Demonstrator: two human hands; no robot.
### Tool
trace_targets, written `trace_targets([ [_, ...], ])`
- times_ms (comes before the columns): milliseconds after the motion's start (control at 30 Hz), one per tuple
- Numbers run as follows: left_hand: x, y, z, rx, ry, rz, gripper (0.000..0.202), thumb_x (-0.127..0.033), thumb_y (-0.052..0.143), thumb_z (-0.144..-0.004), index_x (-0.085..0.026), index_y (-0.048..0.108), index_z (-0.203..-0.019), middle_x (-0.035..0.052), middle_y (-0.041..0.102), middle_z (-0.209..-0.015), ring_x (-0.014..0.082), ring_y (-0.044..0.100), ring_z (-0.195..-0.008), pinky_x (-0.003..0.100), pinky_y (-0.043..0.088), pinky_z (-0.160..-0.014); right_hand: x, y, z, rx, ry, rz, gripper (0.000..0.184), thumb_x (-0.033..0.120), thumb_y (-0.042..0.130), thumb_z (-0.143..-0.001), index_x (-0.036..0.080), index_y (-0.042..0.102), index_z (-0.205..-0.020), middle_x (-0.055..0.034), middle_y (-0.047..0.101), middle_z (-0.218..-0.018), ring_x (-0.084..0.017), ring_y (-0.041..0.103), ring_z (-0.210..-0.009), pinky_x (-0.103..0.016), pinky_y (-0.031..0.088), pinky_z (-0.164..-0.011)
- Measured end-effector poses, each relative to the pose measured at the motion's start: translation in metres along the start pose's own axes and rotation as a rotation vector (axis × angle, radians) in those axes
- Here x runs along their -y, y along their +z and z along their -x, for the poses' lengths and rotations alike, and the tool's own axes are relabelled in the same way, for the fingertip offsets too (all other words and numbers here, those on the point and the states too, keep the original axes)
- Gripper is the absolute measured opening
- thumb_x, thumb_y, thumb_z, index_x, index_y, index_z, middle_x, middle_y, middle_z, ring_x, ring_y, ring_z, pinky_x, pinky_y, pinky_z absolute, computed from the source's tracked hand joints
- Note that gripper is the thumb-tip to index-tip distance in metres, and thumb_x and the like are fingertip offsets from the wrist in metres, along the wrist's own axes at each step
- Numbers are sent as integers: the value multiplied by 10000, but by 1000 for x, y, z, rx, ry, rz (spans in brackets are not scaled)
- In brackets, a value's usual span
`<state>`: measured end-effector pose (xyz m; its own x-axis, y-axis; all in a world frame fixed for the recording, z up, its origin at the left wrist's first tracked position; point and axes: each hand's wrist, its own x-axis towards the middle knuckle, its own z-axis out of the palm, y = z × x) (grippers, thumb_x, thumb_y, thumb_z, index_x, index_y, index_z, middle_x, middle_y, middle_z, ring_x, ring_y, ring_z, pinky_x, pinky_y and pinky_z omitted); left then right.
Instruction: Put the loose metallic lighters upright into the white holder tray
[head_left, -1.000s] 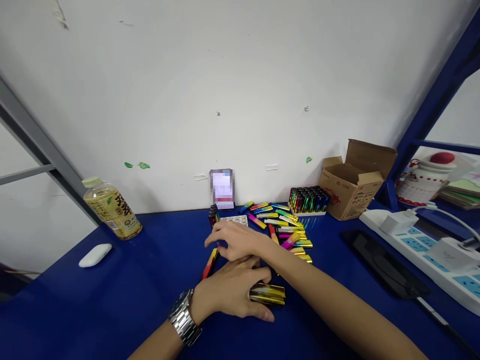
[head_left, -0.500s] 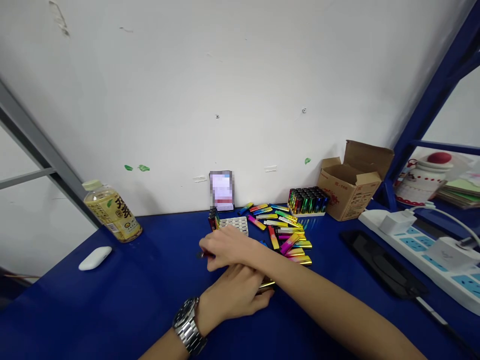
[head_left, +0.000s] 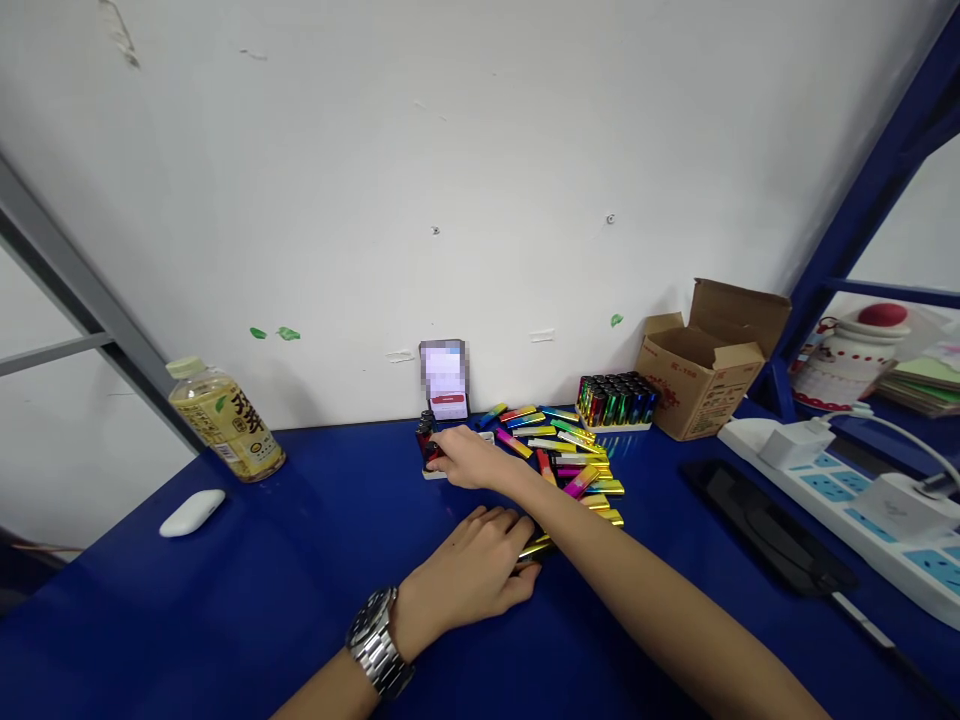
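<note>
My right hand [head_left: 471,458] reaches across my left arm to a white holed tray [head_left: 435,475]. Its fingers are closed on a dark red lighter [head_left: 433,452] at the tray's left end, beside upright lighters [head_left: 426,424] with black tops. Much of the tray is hidden under that hand. Lower down, my left hand [head_left: 480,562], with a metal watch [head_left: 377,640] on the wrist, is closed around a gold lighter [head_left: 536,548]; its fingers partly cover it. Loose shiny coloured lighters [head_left: 555,447] lie in a heap to the right, partly behind my right forearm.
A full tray of lighters [head_left: 616,400] stands by an open cardboard box [head_left: 701,375]. A phone [head_left: 446,380] leans on the wall. At left are a drink bottle [head_left: 229,420] and a white case [head_left: 192,513]; at right, a black device [head_left: 765,525] and a power strip [head_left: 847,510].
My right hand has moved up and away from above my left hand to the white tray, carrying the dark red lighter. My left hand has stayed nearly in place.
</note>
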<state>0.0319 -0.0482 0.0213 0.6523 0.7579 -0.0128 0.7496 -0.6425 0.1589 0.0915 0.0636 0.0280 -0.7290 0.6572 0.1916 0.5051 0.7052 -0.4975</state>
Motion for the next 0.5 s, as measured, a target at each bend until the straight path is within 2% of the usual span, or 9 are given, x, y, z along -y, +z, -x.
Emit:
trace_targets([
  [167, 0, -1, 1, 2, -12, 43, 300, -265, 490, -873, -146, 558, -1140, 120, 646, -1073, 265, 605, -1029, 440, 462, -953, 5, -4, -6, -12, 48, -91, 152, 265, 622, -837, 126, 623, -775, -80, 660, -777, -171, 590, -740, -219, 345, -561],
  [267, 0, -1, 0, 9, -17, 65, 329, -269, 493, -874, -143, 550, -1172, 128, 643, -1100, 271, 601, -1052, 449, 453, -968, 7, -3, -7, -6, 106, -57, 190, 277, 604, -848, 127, 608, -732, -80, 645, -757, -164, 581, -702, -216, 339, -526],
  [400, 2, 0, 0, 4, 2, 84, 364, -274, 520, -866, -145, 541, -1206, 141, 612, -1186, 284, 579, -1106, 443, 453, -979, 16, -1, -6, 17, 176, 116, 85, 194, 580, -845, 129, 633, -836, -123, 658, -880, -208, 634, -792, -236, 397, -575],
  [500, 7, 1, 1, -8, 21, 87, 383, -278, 537, -863, -163, 532, -1228, 140, 592, -1230, 288, 563, -1139, 429, 461, -976, 28, -4, -3, 71, 214, 255, 165, 250, 537, -893, 132, 645, -936, -170, 659, -953, -263, 648, -908, -290, 450, -672],
])
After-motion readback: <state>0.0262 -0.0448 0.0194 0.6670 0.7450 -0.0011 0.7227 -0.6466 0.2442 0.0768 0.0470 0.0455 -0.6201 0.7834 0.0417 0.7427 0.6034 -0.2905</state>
